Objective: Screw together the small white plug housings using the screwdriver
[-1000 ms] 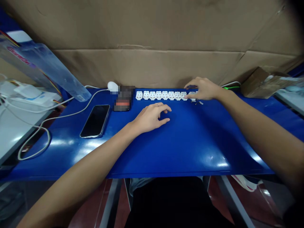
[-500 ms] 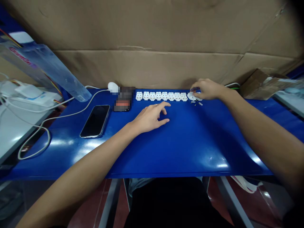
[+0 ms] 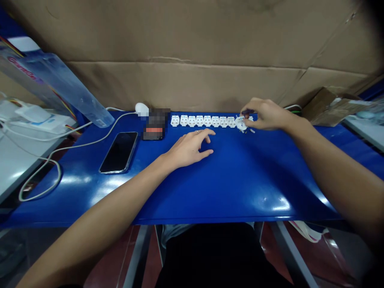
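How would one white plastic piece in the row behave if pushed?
The white plastic piece is probably stiff and light, as it looks small and moulded. On the glossy blue table it would likely slide, not roll, since it sits flat. Its low shape makes tipping unlikely.

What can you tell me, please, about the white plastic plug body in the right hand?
The white plastic plug body is a small, rounded, matte piece; its finer details are too small to make out. The fingertips of the right hand grip it from above, over the blue table top. Whether it touches the table cannot be told. It sits at the right-hand end of a row of similar white pieces.
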### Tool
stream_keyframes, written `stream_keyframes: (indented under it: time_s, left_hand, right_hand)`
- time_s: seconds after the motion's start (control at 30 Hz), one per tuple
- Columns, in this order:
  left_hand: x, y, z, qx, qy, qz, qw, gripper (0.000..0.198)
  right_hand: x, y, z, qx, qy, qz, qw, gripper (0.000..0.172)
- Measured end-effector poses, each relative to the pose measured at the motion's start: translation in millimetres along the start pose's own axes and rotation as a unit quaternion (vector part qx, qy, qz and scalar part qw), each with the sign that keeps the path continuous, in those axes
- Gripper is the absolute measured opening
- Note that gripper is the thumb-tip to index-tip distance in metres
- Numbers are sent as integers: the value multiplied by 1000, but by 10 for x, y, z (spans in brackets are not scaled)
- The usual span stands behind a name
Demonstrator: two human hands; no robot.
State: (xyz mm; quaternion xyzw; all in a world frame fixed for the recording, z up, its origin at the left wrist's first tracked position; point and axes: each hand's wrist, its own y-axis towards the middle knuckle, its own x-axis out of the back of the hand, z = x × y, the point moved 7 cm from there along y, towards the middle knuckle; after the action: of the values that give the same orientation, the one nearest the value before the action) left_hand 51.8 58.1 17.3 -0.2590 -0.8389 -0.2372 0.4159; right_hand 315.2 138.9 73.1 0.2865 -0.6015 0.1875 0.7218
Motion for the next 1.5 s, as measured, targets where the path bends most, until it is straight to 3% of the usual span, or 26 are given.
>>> stream_keyframes:
  time_s: [0.13,0.2,0.27,0.37,0.53,0.7,0.87,1.07,1.33,1.5]
  left_hand:
    - [9,-13,-7,0,12,-13,1000,56]
    - [14,-20,-16,9,30,-16,999,54]
    - [12,-25,-40,11,48,-14,999,51]
    - [-17,-34,-143,-32,58,-7,998,46]
    - [-158,-95,-358,-114,64,58,990,60]
    - [-246,-122,-404,-108,85,115,984,67]
    - [-180,-110,-436,-132,123,79,980,50]
    - [-72,-112,-418,-143,140,16,980,24]
    - [-51,-101,-382,-138,119,19,983,21]
    - [19,-104,-338,-145,110,24,983,17]
  right_hand:
    - [-206,-119,503,67,84,58,993,20]
    - [-205,-197,584,59,106,43,992,35]
    - [-96,-277,444,-8,88,-30,996,46]
    - [-42,-390,140,-82,25,-65,994,37]
    - [-275,-413,9,-27,6,-6,1000,40]
    - [-341,-412,42,-15,4,12,1000,42]
    - [-223,-460,40,-26,31,-29,999,45]
    - [-369,-407,92,-7,17,0,1000,41]
    - [-452,-337,136,5,-6,8,1000,32]
    - [-491,-369,204,25,33,24,999,24]
